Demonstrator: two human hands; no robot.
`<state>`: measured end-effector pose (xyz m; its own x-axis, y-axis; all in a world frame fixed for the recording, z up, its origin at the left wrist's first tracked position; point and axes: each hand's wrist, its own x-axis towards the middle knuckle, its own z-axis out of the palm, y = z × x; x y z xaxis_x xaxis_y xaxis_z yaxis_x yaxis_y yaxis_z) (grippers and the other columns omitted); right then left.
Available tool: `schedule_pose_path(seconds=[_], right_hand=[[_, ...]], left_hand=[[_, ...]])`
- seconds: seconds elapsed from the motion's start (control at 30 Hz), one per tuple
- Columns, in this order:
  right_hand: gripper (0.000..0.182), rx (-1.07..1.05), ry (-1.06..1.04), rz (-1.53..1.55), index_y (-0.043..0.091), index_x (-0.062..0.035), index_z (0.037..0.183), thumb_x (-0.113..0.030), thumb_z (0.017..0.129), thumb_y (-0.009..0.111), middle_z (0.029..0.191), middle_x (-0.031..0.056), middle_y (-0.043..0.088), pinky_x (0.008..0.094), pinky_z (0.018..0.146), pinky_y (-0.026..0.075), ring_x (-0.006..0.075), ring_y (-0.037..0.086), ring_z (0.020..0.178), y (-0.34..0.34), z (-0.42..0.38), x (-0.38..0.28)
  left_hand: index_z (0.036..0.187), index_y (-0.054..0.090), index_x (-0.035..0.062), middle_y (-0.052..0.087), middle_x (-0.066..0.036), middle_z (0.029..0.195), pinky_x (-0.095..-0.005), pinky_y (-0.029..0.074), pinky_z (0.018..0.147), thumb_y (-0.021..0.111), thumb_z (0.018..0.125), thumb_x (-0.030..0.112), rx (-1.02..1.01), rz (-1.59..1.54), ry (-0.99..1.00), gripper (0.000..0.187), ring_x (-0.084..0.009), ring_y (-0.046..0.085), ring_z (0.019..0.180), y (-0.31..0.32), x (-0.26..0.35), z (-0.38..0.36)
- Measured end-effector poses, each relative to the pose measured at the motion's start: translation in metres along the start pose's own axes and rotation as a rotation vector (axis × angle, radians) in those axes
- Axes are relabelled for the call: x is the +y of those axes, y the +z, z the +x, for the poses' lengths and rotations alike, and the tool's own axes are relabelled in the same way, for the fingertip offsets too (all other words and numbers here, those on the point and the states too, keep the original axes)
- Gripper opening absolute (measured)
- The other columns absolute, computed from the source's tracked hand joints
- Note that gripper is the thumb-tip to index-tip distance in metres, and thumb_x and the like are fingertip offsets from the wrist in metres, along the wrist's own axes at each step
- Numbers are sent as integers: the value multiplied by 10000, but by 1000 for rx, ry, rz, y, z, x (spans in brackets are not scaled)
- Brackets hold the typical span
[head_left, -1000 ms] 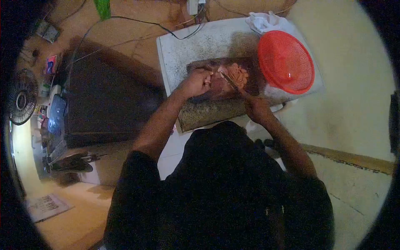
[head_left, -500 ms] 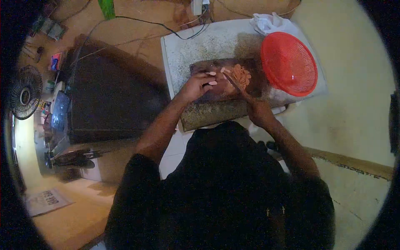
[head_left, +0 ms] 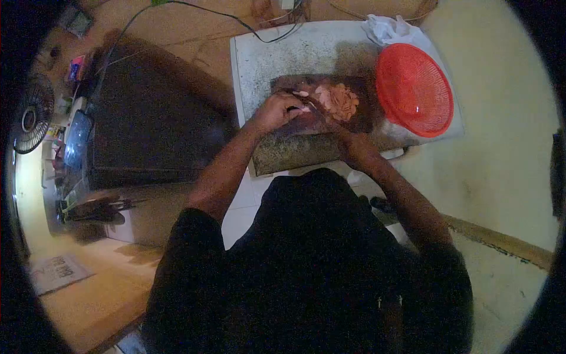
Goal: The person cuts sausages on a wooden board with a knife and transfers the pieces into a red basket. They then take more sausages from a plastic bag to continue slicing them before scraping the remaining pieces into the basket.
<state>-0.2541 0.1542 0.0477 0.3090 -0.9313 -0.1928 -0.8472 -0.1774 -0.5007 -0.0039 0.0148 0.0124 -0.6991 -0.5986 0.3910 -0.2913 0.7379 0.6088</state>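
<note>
A dark cutting board lies on a speckled white surface. On it sits a heap of thin orange-pink slices. My right hand is closed round a knife whose blade points up and left, between the heap and my left hand. At the board's left side my left hand has its fingers bent round a pale pink piece, close to the blade. Another small pale piece shows by the fingertips. The knife's handle is hidden in my right hand.
A red plastic basket stands right of the board, with a white plastic bag behind it. Cables run across the back. To the left are a large dark box-like surface and a fan. A pale wall is at right.
My left hand's fingers have drawn in round the pale piece. My right hand and the knife have shifted left, closer to it. The whole view has tilted slightly.
</note>
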Motion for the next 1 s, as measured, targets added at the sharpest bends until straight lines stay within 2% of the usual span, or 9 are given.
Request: schedule_pose_path(seconds=[0.1,0.17,0.27,0.37,0.47,0.57,0.67,0.87,1.0], right_hand=[[685,8,-9,28,269,-264,1531,-98,911,509,966,272,668,550,756,521,465,661,823,6,0,4],[691,-86,72,-37,264,-259,1532,-95,907,508,968,270,671,550,759,519,463,662,834,-6,-1,-17],[714,-81,73,-94,250,-278,1535,-93,897,512,956,267,674,547,744,521,459,666,825,-7,-1,-22],[775,-22,11,-160,256,-275,1540,-115,855,583,884,257,676,556,654,528,432,669,734,8,5,-3],[767,-161,145,-209,240,-302,1544,-104,871,551,888,253,679,556,677,528,430,672,750,-6,8,-22],[680,-103,58,-116,198,-331,1539,-143,939,457,942,268,679,557,727,525,457,672,809,7,12,-8],[685,-136,111,-51,165,-347,1539,-141,947,441,974,282,671,570,741,521,469,668,823,2,7,-12],[683,-49,11,-10,185,-316,1542,-133,944,460,1031,313,646,571,772,515,469,665,832,17,15,2],[698,-79,31,-92,199,-313,1541,-118,931,476,970,287,663,567,736,521,460,668,804,11,6,-10]], left_hand=[[971,728,85,708,-114,1025,-417,523,881,734,831,176,-94,65,-94,167,-309,661,979,-5,5,-1],[964,724,79,706,-117,990,-421,523,872,732,829,177,-80,65,-92,167,-314,660,965,-3,3,-2],[971,734,99,717,-99,988,-397,531,875,717,857,205,-77,114,-46,156,-290,673,972,0,-7,-3],[960,725,84,711,-114,987,-410,526,874,701,855,175,-100,83,-47,140,-310,665,965,-1,-5,-1],[955,717,69,704,-128,989,-420,519,877,691,851,150,-91,39,-38,134,-325,657,966,2,-11,-2],[953,716,64,705,-126,994,-418,518,880,693,849,148,-127,16,-58,135,-322,656,980,2,-11,-2],[944,716,63,707,-120,984,-417,519,874,703,839,140,-106,0,-45,131,-315,658,978,0,-11,-2],[932,722,84,714,-87,963,-401,528,850,719,834,151,-90,28,-49,119,-288,670,944,-3,-8,0],[910,707,64,710,-88,955,-402,526,844,730,819,132,-87,45,-44,117,-293,664,947,-2,-10,-4]])
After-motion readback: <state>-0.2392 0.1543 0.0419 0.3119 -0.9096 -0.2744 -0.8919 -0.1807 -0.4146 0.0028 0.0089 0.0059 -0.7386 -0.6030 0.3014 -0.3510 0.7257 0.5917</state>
